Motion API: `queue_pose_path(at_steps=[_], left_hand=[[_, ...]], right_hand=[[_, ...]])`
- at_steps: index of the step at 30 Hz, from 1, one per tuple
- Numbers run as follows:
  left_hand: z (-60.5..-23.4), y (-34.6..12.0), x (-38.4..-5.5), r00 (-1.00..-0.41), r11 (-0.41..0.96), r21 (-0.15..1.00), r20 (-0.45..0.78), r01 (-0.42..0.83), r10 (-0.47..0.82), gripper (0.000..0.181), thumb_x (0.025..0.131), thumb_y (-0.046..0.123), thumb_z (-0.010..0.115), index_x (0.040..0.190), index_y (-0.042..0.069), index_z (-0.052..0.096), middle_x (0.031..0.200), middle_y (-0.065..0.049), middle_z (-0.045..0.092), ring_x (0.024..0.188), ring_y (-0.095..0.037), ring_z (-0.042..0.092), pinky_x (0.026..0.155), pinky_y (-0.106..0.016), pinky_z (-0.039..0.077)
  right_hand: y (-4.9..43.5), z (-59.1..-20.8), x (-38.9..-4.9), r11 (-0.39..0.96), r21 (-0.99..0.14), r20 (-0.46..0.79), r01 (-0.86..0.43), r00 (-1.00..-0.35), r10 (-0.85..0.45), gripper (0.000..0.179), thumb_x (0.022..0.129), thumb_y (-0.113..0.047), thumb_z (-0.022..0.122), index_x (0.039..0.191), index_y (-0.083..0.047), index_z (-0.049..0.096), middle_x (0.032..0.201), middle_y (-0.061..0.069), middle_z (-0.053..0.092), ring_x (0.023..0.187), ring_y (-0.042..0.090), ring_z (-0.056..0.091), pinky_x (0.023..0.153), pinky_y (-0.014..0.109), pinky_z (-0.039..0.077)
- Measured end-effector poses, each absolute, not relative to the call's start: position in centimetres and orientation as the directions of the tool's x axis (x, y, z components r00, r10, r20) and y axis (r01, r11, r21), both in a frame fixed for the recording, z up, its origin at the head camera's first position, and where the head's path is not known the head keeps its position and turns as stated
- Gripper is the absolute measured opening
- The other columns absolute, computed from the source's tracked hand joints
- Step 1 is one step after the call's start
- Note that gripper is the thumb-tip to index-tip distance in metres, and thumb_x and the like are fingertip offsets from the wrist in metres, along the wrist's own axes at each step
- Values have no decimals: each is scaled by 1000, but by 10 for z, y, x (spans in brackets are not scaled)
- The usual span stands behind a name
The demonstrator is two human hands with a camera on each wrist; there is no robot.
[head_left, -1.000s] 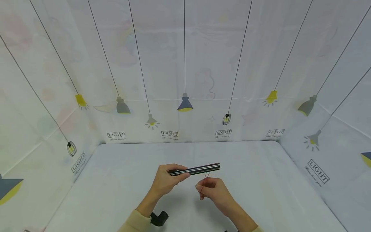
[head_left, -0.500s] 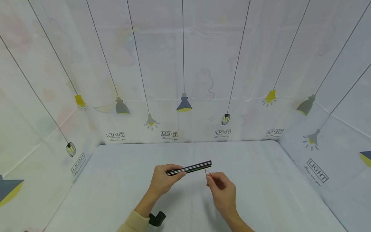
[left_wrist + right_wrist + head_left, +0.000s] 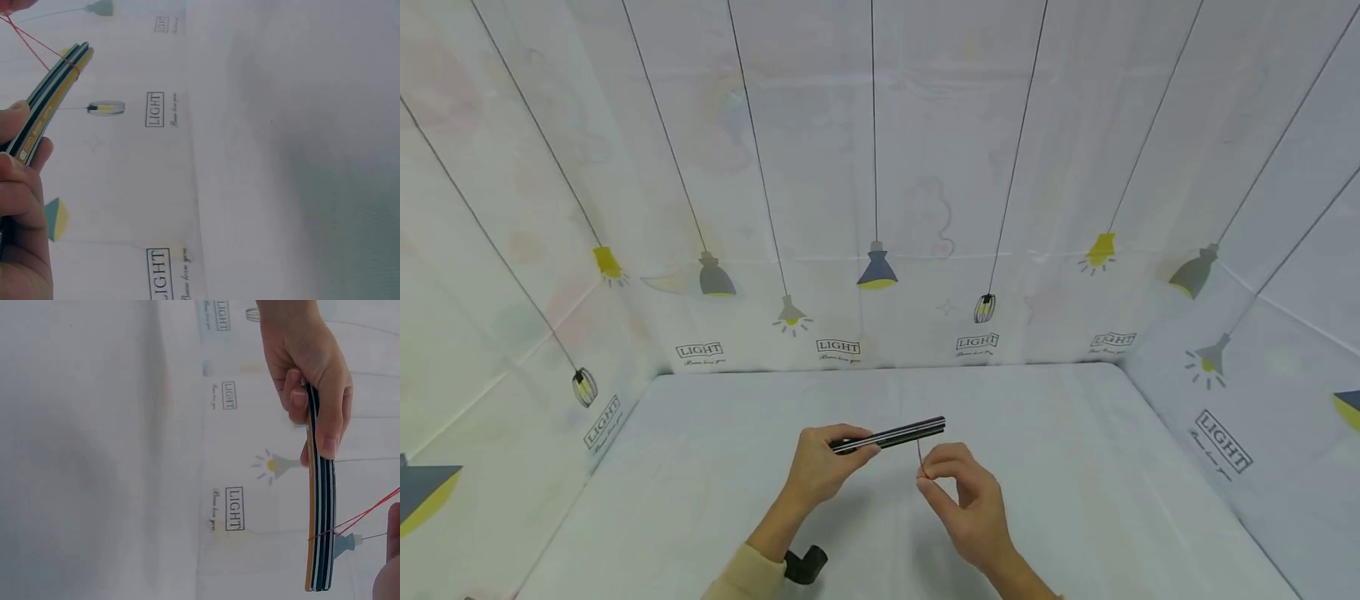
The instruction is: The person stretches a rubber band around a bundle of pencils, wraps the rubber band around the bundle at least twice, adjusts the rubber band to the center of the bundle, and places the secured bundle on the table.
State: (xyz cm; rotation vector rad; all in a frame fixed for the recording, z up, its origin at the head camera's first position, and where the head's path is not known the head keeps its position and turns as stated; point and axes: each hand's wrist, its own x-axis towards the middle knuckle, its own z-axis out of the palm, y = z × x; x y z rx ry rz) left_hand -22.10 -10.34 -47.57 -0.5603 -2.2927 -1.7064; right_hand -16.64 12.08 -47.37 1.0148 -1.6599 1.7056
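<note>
In the head view my left hand (image 3: 820, 467) grips one end of a bundle of dark, white-striped pencils (image 3: 895, 435), thumb below and fingers above. The bundle is held over the table, its free end pointing right and slightly up. A gold side with small lettering shows on the bundle (image 3: 55, 100) in the left wrist view. Thumb and fingertips of my right hand (image 3: 973, 500) pinch a thin red rubber band (image 3: 921, 458) just below the bundle. In the right wrist view the stretched band (image 3: 370, 512) crosses itself and loops round the pencils near their free end.
A white-covered table (image 3: 737, 467) lies under both hands. White cloth walls (image 3: 805, 167) printed with hanging lamps stand behind and on both sides. A black elbow-shaped piece (image 3: 807, 565) shows beside the left sleeve (image 3: 748, 573).
The pencil bundle and left hand have shifted slightly left. My right hand first moved right and up, pulling the band, then came back down and left; it holds the band throughout.
</note>
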Motion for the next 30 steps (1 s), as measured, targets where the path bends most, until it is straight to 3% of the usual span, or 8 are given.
queue_pose_path(at_steps=[4,6,9,16,20,24,27,30], left_hand=[[-475,-105,-221,-905,239,874,392,423,167,18,81,20,88,95,10,81,88,-4,76,70,-12,66,59,-24,53],[-475,-106,-221,-907,239,876,387,418,166,19,81,21,88,95,10,81,88,-5,76,71,-12,66,60,-24,54],[-475,-107,-221,-903,247,870,399,427,158,19,81,21,88,95,10,81,88,-5,76,71,-12,68,60,-25,55],[-473,-109,-221,-905,247,872,390,423,170,20,81,23,88,96,11,81,88,-1,76,71,-13,69,60,-27,56],[-472,-109,-219,-903,240,874,385,423,190,20,82,23,88,96,12,81,89,0,76,72,-13,69,60,-27,56],[-472,-107,-217,-892,236,868,383,437,241,21,83,25,87,97,11,81,88,1,76,69,-14,67,58,-27,55],[-473,-107,-216,-889,233,870,373,434,264,22,84,26,87,98,11,81,88,0,77,67,-13,66,56,-26,54],[-474,-106,-215,-891,225,877,360,424,276,22,84,26,87,98,11,81,88,-1,77,65,-13,65,55,-25,53]], right_hand=[[118,-471,-166,-51,-475,864,-878,-454,-218,21,83,17,67,90,-3,64,89,12,59,91,25,54,81,31,47],[119,-469,-166,-16,-444,873,-896,-429,-232,17,85,12,68,88,-4,63,87,11,59,88,24,53,79,32,47],[121,-467,-165,19,-442,875,-897,-435,-211,17,85,10,69,87,-5,62,86,10,59,88,23,54,79,30,46],[125,-465,-164,-170,-531,841,-830,-492,-226,32,74,28,57,88,-1,61,80,10,58,76,22,55,71,32,49],[134,-464,-167,-93,-651,744,-753,-610,-272,30,84,24,55,101,2,65,86,7,64,71,16,55,64,28,50],[146,-461,-177,1,-802,566,-597,-761,-316,24,96,11,57,119,6,63,82,2,53,64,9,45,52,27,41],[153,-459,-186,51,-867,459,-496,-834,-305,24,100,1,60,124,5,64,76,1,45,57,6,39,45,29,35],[158,-457,-192,67,-915,365,-397,-889,-275,25,103,-10,60,125,0,66,73,0,45,52,5,37,42,26,31]])
